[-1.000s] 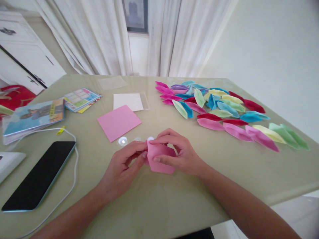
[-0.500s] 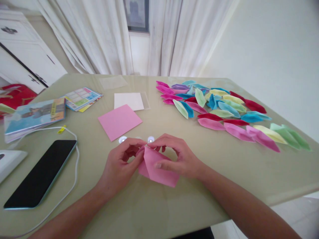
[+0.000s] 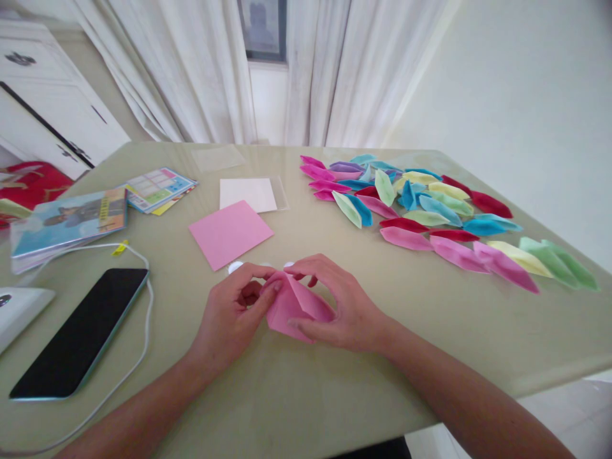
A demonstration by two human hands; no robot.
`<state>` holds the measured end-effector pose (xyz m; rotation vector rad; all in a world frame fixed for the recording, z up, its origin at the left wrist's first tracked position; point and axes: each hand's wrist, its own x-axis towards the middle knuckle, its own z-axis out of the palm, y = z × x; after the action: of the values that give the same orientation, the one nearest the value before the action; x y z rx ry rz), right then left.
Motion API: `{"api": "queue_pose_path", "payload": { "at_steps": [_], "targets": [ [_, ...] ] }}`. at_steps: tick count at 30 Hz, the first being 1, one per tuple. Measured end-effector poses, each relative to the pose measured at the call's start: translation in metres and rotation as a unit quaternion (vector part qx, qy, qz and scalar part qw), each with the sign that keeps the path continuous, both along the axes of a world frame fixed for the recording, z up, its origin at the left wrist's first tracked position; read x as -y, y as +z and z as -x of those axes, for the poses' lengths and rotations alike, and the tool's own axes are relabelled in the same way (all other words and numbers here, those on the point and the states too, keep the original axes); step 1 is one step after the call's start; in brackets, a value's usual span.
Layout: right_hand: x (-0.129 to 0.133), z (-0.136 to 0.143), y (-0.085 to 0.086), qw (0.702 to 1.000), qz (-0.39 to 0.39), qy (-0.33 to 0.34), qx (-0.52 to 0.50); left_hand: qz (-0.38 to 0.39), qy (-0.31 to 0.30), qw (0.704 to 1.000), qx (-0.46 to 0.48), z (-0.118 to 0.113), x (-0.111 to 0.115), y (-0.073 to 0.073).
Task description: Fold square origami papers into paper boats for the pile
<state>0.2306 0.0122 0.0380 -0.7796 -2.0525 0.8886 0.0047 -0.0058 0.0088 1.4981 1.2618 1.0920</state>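
A partly folded sheet of pink origami paper [image 3: 291, 309] is held between my two hands over the near middle of the table. My left hand [image 3: 234, 306] pinches its upper left corner between thumb and fingers. On the other side my right hand [image 3: 342, 306] grips the paper, fingertips at the top edge and thumb along the lower front. A flap stands up from the sheet between them, and the fingers hide part of the folds. Just beyond my left hand lies a flat stack of pink paper [image 3: 231, 234].
Several folded paper boats [image 3: 459, 252] in many colours spread over the right side. White paper [image 3: 248, 193] lies behind the pink stack. On the left are a phone [image 3: 81, 335], a white cable [image 3: 152, 312], a book [image 3: 71, 220] and cards [image 3: 160, 189]. Curtains [image 3: 191, 70] hang behind.
The pink paper has been turned and refolded in my hands; its right part has drawn in and a flap now stands up. My right thumb has moved left and down along it.
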Motion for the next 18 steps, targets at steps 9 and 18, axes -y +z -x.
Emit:
{"api": "queue_pose_path", "payload": {
  "at_steps": [9, 18],
  "targets": [
    [-0.0061, -0.0027, -0.0021, 0.996, -0.010, -0.087, 0.008, 0.036, -0.038, 0.998, 0.035, 0.0019, -0.0038, -0.0047],
    [-0.0005, -0.0010, -0.0041, 0.996, -0.043, -0.065, 0.035, -0.002, -0.020, 1.000, -0.012, 0.0006, -0.0012, 0.0019]
  ]
}}
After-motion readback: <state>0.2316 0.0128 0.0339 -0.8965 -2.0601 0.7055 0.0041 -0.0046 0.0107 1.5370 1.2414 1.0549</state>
